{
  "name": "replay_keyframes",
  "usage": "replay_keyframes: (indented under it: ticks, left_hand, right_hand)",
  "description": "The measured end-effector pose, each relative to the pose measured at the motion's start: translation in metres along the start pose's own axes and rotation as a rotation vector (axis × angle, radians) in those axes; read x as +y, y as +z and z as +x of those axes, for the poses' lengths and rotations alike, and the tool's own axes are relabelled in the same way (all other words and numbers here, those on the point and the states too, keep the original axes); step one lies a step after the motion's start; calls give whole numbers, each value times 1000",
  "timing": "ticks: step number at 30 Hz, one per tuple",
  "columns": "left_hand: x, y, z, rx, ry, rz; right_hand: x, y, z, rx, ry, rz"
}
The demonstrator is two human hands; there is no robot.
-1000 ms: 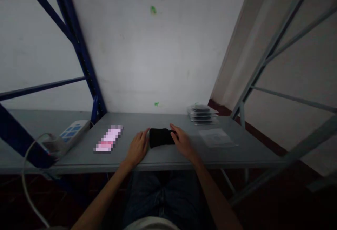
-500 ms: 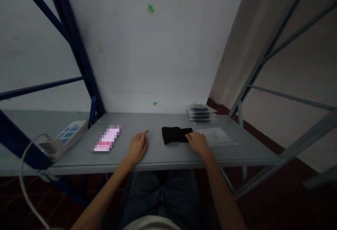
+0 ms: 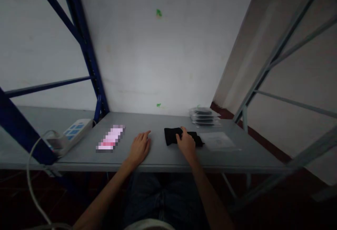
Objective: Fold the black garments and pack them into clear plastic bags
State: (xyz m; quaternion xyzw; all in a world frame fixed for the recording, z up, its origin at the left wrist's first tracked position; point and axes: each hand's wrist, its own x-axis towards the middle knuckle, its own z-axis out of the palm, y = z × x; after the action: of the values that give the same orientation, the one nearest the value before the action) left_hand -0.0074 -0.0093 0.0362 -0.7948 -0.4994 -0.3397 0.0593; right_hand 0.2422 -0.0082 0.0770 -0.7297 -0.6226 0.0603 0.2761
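A folded black cloth item (image 3: 171,137) lies on the grey tabletop in front of me; its exact kind does not show. My right hand (image 3: 186,144) rests over its middle, thumb and forefinger apart on the fabric, partly covering it. A loose end of the cloth sticks out to the right of this hand. To the left, my left hand (image 3: 140,148) lies flat on the table with its fingers stretched out, apart from the cloth. Just right of the cloth is a flat clear plastic bag (image 3: 219,141).
Several clear packets with dark contents form a stack (image 3: 205,117) near the wall. On the left are a pixelated phone-like object (image 3: 111,138) and a white power strip (image 3: 76,130) with a cable. Blue rack posts (image 3: 89,54) and grey bars frame the grey table (image 3: 155,156).
My right hand has moved left from the cloth's right end onto its middle, and the right end now lies uncovered, spread further right. My left hand stays in place. The view has shifted slightly.
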Motion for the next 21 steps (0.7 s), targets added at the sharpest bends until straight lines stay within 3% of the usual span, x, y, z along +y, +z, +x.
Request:
replay_keyframes:
  ticks: [2,6,9,12,17,19,21]
  left_hand:
    - [1,-3,1,55,-41,2]
    - [4,-8,3,169,-123,-17]
    - [4,-10,3,175,-129,-44]
    - [3,-8,2,108,-51,-68]
    - [-8,-2,10,-12,28,-114]
    - [-12,2,17,-62,-6,-85]
    - [-17,7,26,-121,-27,-31]
  right_hand:
    - [-21,6,-1,26,-82,109]
    - [-63,15,-11,-23,-430,392]
    - [-66,13,-17,-36,-489,421]
    - [-29,5,-11,8,-395,257]
    - [65,-5,6,12,-265,-162]
    - [87,-5,9,0,-259,-220]
    - [94,-2,12,-9,-271,-244]
